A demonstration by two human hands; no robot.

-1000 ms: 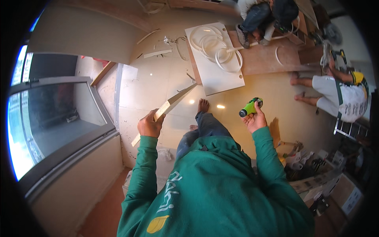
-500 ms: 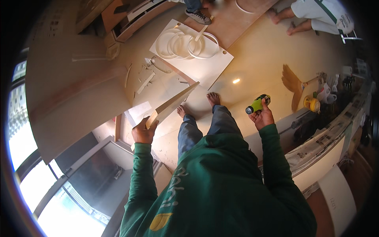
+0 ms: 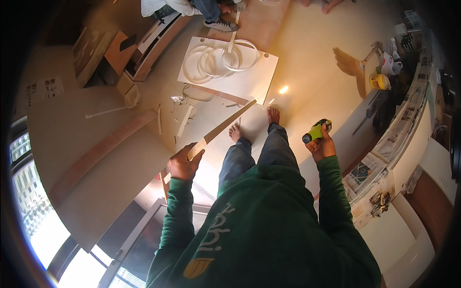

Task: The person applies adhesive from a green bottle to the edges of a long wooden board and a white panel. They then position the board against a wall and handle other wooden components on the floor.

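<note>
We see the left hand with its fingers wrapped tight around the near end of a long, thin, pale wooden strip, which slants up and away over the cream floor toward the bare feet, much as it did half a second ago. The right hand stays clamped on a lime-green and black cordless drill, held out at the person's right, apart from the strip. Against the earlier frame the view has swung: the white board carrying white ring-shaped pieces now lies straight ahead beyond the feet, and the window has slid to the lower left.
</note>
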